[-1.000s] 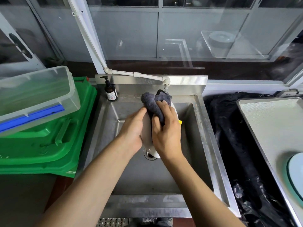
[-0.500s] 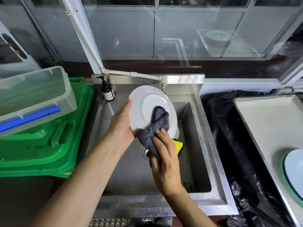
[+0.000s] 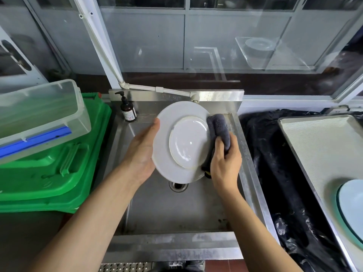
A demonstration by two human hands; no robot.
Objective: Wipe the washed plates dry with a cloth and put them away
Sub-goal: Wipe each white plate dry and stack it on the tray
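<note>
A white plate (image 3: 184, 142) is held tilted above the steel sink (image 3: 176, 211), its underside and foot ring facing me. My left hand (image 3: 142, 152) grips its left rim, thumb on the edge. My right hand (image 3: 225, 163) grips a dark grey cloth (image 3: 219, 130) wrapped over the plate's right rim. A second plate with a teal rim (image 3: 351, 209) lies on the metal tray (image 3: 318, 146) at the right, partly cut off by the frame edge.
A brown pump bottle (image 3: 128, 111) stands at the sink's back left corner. A white tap pipe (image 3: 161, 89) runs above the sink. Left are a clear plastic box (image 3: 39, 114) on green lids (image 3: 51, 173). Black plastic sheeting (image 3: 273, 163) lies between sink and tray.
The plate has turned its underside fully toward me. My right hand has carried the cloth from the plate's lower middle to its right rim.
</note>
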